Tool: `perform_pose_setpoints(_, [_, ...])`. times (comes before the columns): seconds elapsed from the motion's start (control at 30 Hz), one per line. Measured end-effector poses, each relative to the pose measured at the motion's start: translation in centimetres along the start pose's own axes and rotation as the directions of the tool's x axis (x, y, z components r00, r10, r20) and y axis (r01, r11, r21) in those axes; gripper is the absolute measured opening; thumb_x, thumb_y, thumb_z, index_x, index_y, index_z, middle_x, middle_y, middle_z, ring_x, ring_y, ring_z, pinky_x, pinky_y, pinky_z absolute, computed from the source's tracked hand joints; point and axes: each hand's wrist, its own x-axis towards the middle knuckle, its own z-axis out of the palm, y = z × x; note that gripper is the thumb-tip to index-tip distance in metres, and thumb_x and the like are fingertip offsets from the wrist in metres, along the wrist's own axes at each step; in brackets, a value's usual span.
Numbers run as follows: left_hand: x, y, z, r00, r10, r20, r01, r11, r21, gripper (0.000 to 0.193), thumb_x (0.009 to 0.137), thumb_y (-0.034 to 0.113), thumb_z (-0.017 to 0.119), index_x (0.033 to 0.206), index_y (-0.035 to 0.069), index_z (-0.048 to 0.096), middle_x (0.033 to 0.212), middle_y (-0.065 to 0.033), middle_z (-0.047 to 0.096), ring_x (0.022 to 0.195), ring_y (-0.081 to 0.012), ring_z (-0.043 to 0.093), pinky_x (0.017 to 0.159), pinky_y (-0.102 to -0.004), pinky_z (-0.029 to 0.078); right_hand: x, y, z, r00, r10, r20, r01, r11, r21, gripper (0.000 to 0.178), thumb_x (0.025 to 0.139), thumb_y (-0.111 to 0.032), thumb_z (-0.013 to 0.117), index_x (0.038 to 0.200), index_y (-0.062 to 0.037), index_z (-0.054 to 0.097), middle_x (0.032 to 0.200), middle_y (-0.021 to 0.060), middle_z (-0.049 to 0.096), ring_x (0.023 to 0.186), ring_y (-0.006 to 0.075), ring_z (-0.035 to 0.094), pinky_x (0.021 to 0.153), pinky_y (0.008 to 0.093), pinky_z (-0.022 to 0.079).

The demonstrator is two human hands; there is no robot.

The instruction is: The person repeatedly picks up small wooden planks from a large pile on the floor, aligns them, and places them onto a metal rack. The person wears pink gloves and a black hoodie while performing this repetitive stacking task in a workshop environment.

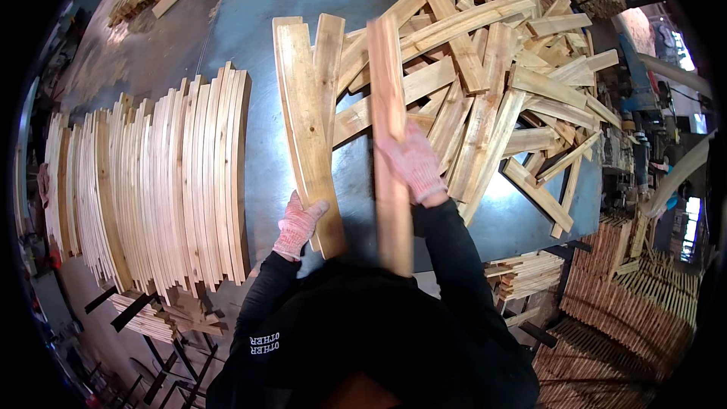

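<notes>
Head view: blurred slat [391, 144], right hand [413, 163].

- Row of curved slats [163, 182] standing on edge, at nine o'clock.
- Loose heap of slats [503, 83] at two o'clock.
- Stacked slats [632, 295], perhaps on racks, at four o'clock.

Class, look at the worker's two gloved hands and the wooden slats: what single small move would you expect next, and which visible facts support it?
Probably the right hand lowers its blurred, lifted slat onto the small stack of slats that the left hand steadies at its near end. The lifted piece already lies roughly parallel to that stack, between it and the loose heap, while a tidy row of slats on edge stands to the left.
</notes>
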Motion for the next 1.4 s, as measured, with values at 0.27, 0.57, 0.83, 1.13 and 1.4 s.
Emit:
perform_pose_setpoints(0.27, [-1.2,5.2,-3.2,0.918,0.027,0.396,0.28,0.661,-0.696,0.09,0.092,0.047,0.071,0.157,0.002,0.03,0.138,-0.0147,0.058,0.125,-0.0215,0.058,0.105,-0.0337,0.048,6.2,-5.5,8.6,0.997,-0.059,0.053,0.062,0.997,-0.054,0.087,0.088,-0.054,0.067,0.149,0.0013,0.04,0.145,0.0297,0.05,0.137,0.0421,0.046,0.114,0.0446,0.036])
perform_pose_setpoints(0.57, [-0.3,7.0,-0.9,0.898,-0.118,0.425,0.395,0.644,-0.656,0.071,0.082,0.027,0.075,0.141,-0.003,0.047,0.12,-0.0108,0.061,0.108,-0.0216,0.061,0.097,-0.0341,0.049,26.6,0.6,1.1,0.613,0.657,-0.439,-0.431,0.743,0.511,0.09,0.073,-0.032,0.082,0.137,0.0082,0.032,0.126,0.0309,0.06,0.112,0.0441,0.064,0.098,0.0448,0.051])
perform_pose_setpoints(0.83, [0.0,6.6,-4.4,0.897,-0.095,0.431,0.33,0.792,-0.514,0.078,0.078,0.039,0.073,0.139,-0.003,0.049,0.12,-0.0099,0.062,0.109,-0.0207,0.06,0.096,-0.0376,0.051,25.2,-3.2,-3.8,0.943,0.172,-0.283,0.02,0.824,0.566,0.051,0.097,-0.037,0.061,0.122,0.0076,0.057,0.109,0.0236,0.069,0.092,0.0366,0.069,0.083,0.0408,0.053])
perform_pose_setpoints(1.13, [0.0,4.8,-4.1,0.933,-0.047,0.356,0.23,0.839,-0.493,0.077,0.083,0.042,0.071,0.14,-0.004,0.049,0.12,-0.0104,0.063,0.11,-0.0212,0.061,0.098,-0.0362,0.05,21.8,-4.2,7.0,0.934,0.334,-0.129,-0.272,0.897,0.349,0.093,0.078,-0.063,0.071,0.132,0.0111,0.055,0.132,0.0292,0.061,0.126,0.0424,0.057,0.107,0.0422,0.041])
perform_pose_setpoints(1.4, [-1.3,8.7,-4.8,0.972,-0.046,0.23,0.136,0.908,-0.395,0.064,0.081,0.028,0.078,0.132,-0.002,0.054,0.119,-0.0127,0.068,0.11,-0.0233,0.065,0.095,-0.0346,0.052,21.2,1.8,-3.2,0.992,0.025,0.12,-0.09,0.811,0.579,0.063,0.084,-0.042,0.077,0.122,0.006,0.063,0.107,0.0141,0.071,0.093,0.0221,0.067,0.086,0.0343,0.052])
